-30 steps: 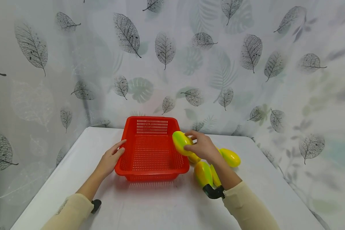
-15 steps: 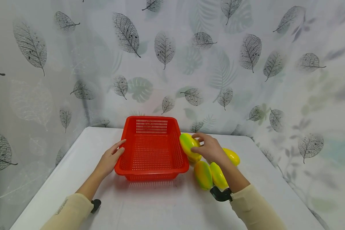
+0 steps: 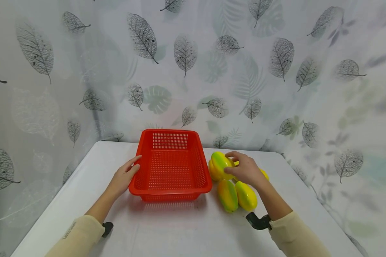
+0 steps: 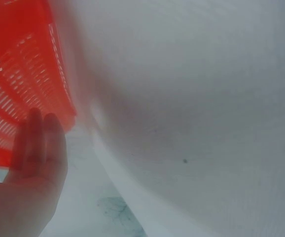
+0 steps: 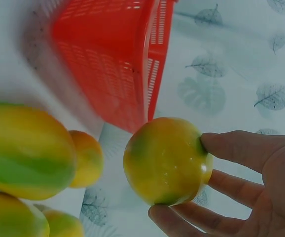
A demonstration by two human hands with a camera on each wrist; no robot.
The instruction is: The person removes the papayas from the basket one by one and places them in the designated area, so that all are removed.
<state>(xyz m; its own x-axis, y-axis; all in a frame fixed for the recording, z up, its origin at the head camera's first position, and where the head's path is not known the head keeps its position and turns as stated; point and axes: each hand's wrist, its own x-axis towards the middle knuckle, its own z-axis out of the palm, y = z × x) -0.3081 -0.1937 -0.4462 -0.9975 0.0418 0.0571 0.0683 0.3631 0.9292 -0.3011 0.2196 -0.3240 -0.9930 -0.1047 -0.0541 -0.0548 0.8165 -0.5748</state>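
A red plastic basket [image 3: 170, 192] with slotted walls stands on the white table. My left hand [image 3: 123, 178] touches its left side with fairly straight fingers, seen against the wall in the left wrist view. To the right of the basket, my right hand [image 3: 247, 170] pinches a shiny yellow-green mango [image 5: 164, 160] between thumb and fingertips. That mango is raised above the others and apart from the basket wall. Below it lie several more mangoes, among them an orange-green mango [image 3: 227, 196] and a yellow mango [image 3: 246, 196]. Some are partly hidden behind my right hand and forearm.
The white table [image 3: 167, 232] ends at a curtain [image 3: 186, 89] printed with leaves, close behind the basket. A black wrist device [image 3: 258, 221] is on my right arm, and another wrist device [image 3: 107, 229] is on my left.
My right hand has moved to the right with the mango, from the basket's right rim to above the other mangoes. My left hand and the basket have stayed in place.
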